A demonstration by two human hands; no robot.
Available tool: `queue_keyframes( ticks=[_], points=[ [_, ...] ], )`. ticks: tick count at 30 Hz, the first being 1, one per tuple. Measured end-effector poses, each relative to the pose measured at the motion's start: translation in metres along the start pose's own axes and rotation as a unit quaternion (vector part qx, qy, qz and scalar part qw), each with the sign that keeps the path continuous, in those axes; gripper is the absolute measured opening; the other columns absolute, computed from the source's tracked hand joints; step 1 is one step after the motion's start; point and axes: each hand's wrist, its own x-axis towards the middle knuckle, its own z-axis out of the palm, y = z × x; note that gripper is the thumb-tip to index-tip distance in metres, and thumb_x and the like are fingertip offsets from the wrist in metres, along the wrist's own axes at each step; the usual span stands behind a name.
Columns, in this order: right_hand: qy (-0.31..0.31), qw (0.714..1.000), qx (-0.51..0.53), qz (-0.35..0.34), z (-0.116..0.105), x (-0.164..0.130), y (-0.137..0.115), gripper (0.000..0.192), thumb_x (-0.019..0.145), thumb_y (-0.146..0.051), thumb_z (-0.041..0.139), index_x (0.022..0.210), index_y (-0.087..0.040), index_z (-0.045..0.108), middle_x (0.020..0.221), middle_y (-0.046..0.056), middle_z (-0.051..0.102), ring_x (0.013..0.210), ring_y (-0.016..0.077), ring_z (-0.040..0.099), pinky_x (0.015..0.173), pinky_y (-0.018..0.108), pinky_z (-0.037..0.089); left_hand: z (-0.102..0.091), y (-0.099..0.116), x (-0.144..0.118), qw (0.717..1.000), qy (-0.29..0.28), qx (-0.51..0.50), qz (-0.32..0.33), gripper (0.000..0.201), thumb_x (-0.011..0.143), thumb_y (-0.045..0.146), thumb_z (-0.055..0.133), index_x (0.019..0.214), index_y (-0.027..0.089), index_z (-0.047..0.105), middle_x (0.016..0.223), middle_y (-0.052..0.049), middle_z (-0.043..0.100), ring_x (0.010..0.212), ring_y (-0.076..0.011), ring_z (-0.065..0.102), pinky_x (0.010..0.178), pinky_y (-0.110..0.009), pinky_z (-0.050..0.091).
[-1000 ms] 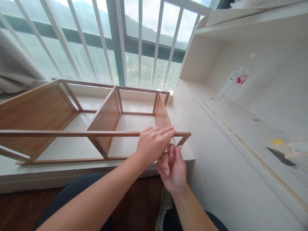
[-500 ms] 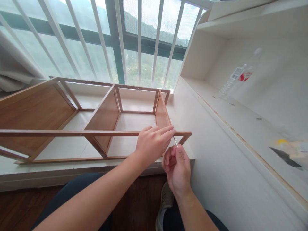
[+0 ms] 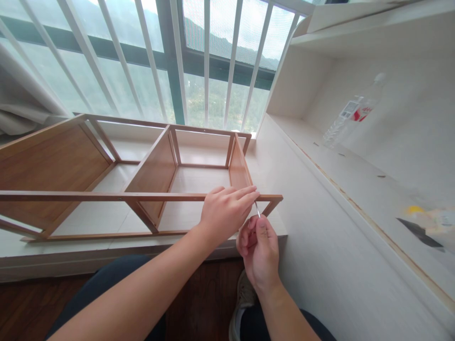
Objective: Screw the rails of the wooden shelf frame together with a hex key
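A brown wooden shelf frame [image 3: 149, 173] lies on its side on the pale window ledge. My left hand [image 3: 227, 206] grips its near rail by the right end, fingers together over the top and thumb hidden. Just below that, my right hand [image 3: 259, 246] is closed, thumb and fingertips pinching a thin metal hex key [image 3: 258, 209]. The key's upper end meets the rail beside my left fingertips, where the contact point is hidden. Its lower end disappears into my right hand.
A white cabinet side [image 3: 305, 199] rises close on the right. On its shelf stand a clear plastic bottle [image 3: 350, 113] and a blurred bag with a dark piece [image 3: 421, 234]. White window bars [image 3: 206, 61] are behind the frame, a grey curtain [image 3: 24, 94] at left.
My right hand has shifted slightly left and turned a little with the hex key, which leans a bit differently. My left hand and the frame stay in place.
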Motion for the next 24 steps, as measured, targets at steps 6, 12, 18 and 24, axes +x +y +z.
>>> queue_keyframes(
  ticks=[6, 12, 18, 24],
  points=[
    [-0.027, 0.999, 0.037, -0.011, 0.000, -0.004, 0.000, 0.035, 0.100, -0.048, 0.056, 0.077, -0.021, 0.055, 0.055, -0.005, 0.051, 0.041, 0.0068, 0.040, 0.039, 0.017, 0.031, 0.001, -0.001, 0.000, 1.000, 0.007, -0.002, 0.003, 0.021, 0.095, 0.024, 0.061, 0.109, 0.031, 0.075, 0.122, 0.009, 0.075, 0.078, -0.0121, 0.070, 0.067, -0.034, 0.042],
    [-0.020, 0.995, -0.082, -0.051, -0.010, -0.003, 0.008, 0.038, 0.102, -0.048, 0.052, 0.075, -0.021, 0.052, 0.059, -0.004, 0.051, 0.045, 0.0085, 0.042, 0.040, 0.020, 0.029, 0.001, 0.000, 0.000, 1.000, 0.016, -0.001, 0.006, 0.021, 0.096, 0.024, 0.060, 0.108, 0.032, 0.074, 0.120, 0.010, 0.076, 0.077, -0.0124, 0.069, 0.066, -0.034, 0.040],
    [-0.009, 0.961, -0.263, -0.083, -0.021, 0.010, -0.002, 0.042, 0.103, -0.049, 0.050, 0.071, -0.022, 0.046, 0.060, -0.005, 0.050, 0.049, 0.0097, 0.041, 0.045, 0.023, 0.032, 0.002, 0.000, 0.000, 1.000, 0.023, -0.002, 0.005, 0.020, 0.095, 0.024, 0.061, 0.108, 0.032, 0.074, 0.119, 0.011, 0.076, 0.075, -0.0119, 0.069, 0.065, -0.034, 0.040],
    [-0.050, 0.922, -0.365, -0.119, -0.032, 0.012, -0.009, 0.042, 0.105, -0.045, 0.043, 0.070, -0.022, 0.044, 0.059, -0.005, 0.047, 0.055, 0.0114, 0.044, 0.055, 0.026, 0.036, 0.003, -0.001, -0.001, 1.000, 0.021, -0.004, 0.008, 0.022, 0.094, 0.022, 0.062, 0.109, 0.032, 0.074, 0.120, 0.010, 0.076, 0.077, -0.0126, 0.070, 0.065, -0.034, 0.040]
  ],
)
